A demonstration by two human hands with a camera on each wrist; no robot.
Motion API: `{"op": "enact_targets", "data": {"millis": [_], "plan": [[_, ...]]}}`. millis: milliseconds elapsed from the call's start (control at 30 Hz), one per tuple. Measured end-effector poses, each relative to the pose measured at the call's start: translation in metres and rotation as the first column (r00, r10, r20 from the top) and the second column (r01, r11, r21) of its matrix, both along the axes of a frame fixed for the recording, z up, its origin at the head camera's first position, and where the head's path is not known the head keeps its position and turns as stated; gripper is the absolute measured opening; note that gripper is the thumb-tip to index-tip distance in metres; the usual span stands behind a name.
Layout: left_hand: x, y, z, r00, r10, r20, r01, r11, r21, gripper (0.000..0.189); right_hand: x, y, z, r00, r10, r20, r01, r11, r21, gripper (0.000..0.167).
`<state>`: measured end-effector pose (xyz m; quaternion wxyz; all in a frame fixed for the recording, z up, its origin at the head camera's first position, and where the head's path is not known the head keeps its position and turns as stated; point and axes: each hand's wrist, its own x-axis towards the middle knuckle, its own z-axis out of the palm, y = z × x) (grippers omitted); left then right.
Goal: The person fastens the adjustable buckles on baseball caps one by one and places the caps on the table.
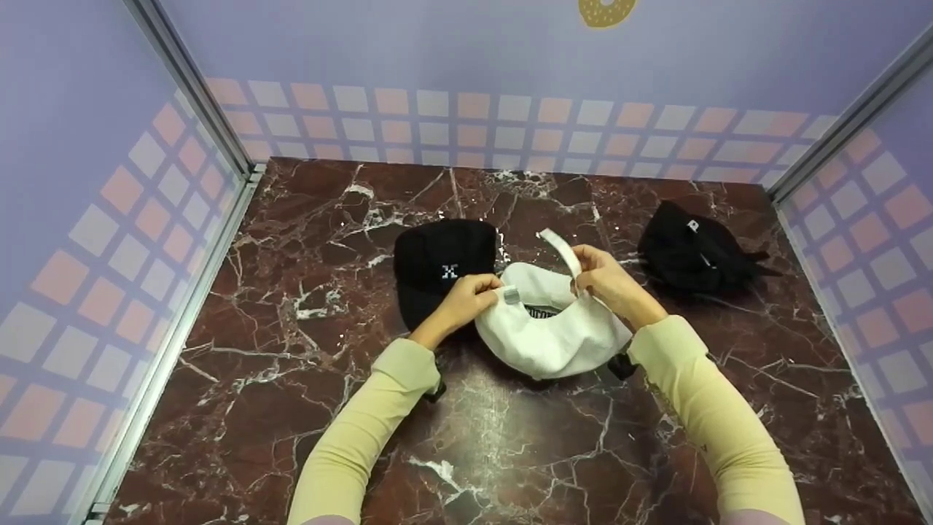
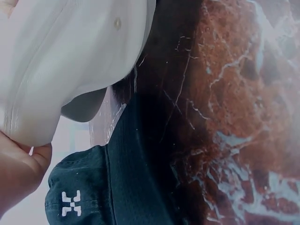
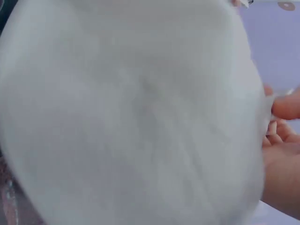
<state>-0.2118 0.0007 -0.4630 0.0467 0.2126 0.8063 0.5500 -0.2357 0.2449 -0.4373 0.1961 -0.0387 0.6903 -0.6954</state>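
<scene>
Both hands hold a white baseball cap above the table, its inside facing up toward the head camera. My left hand pinches the cap's back edge beside a buckle-like grey patch; the left wrist view shows thumb and fingers at that edge. On the other side, my right hand pinches the white back strap, whose loose end sticks up past the fingers. Dark lettering shows inside the cap. In the right wrist view the cap's crown fills most of the picture and hides part of that hand.
Just behind my left hand lies a black cap with a white emblem. Another black cap, marked with a white P, lies at the right. The dark red marbled table is bounded by lilac panels at the back and sides.
</scene>
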Motion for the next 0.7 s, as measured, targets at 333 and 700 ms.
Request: {"op": "enact_targets", "data": {"millis": [333,700], "plan": [[-0.008,0.003,-0.017,0.999,0.026,0.037,-0.027,0.999,0.036,0.013,-0.007,0.000,0.015,0.983,-0.178,-0.045,0.178,0.984,-0.001,0.026],[0.008,0.005,0.018,0.998,0.020,0.059,-0.026,0.995,0.098,0.010,0.001,-0.001,0.039,0.997,-0.061,-0.048,0.053,0.989,-0.140,0.023]]}}
